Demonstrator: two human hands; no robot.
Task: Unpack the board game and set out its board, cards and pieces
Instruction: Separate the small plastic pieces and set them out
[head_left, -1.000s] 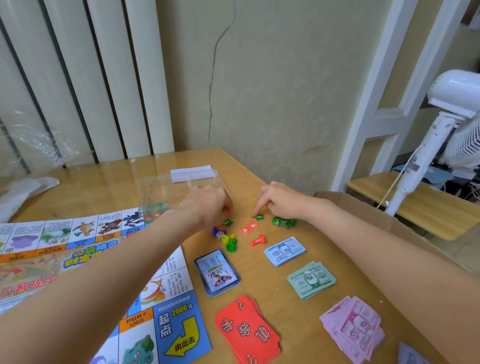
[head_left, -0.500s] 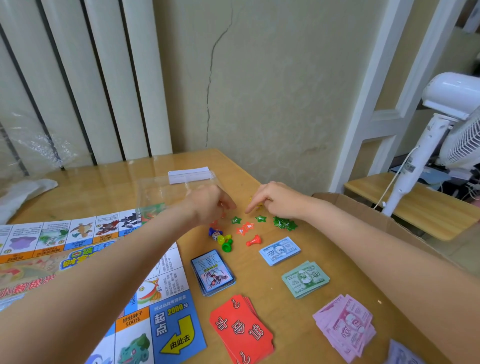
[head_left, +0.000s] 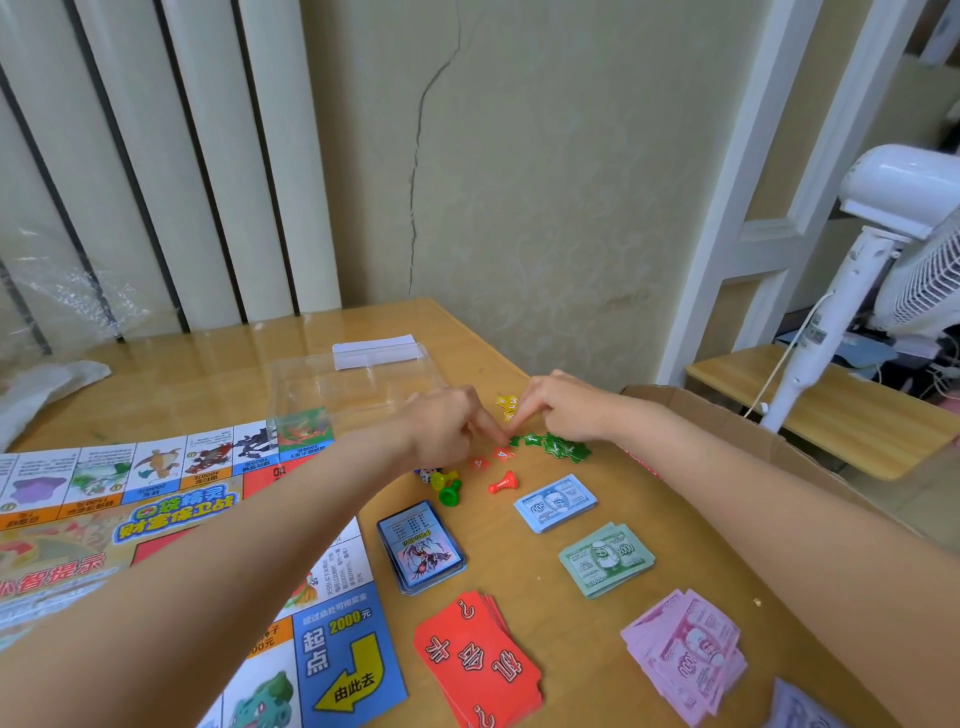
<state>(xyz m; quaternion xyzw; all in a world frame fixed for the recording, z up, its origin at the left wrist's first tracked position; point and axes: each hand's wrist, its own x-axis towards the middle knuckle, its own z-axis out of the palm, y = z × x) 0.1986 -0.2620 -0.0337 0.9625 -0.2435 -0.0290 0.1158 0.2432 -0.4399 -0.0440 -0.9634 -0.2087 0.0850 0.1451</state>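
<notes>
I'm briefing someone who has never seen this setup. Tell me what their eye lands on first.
Both hands meet at the table's middle: the left hand and right hand point their index fingers down among small red star tokens and green star tokens. Near the bottom, the bright red card stack lies beside the colourful game board, with the pink banknotes to its right.

Both hands have closed in over the scattered tokens: the left hand (head_left: 447, 426) and right hand (head_left: 563, 410) now meet fingertip to fingertip at a red star token (head_left: 501, 453). The green star tokens (head_left: 556, 446), loose 1 second ago, now sit bunched beneath the right hand.
</notes>
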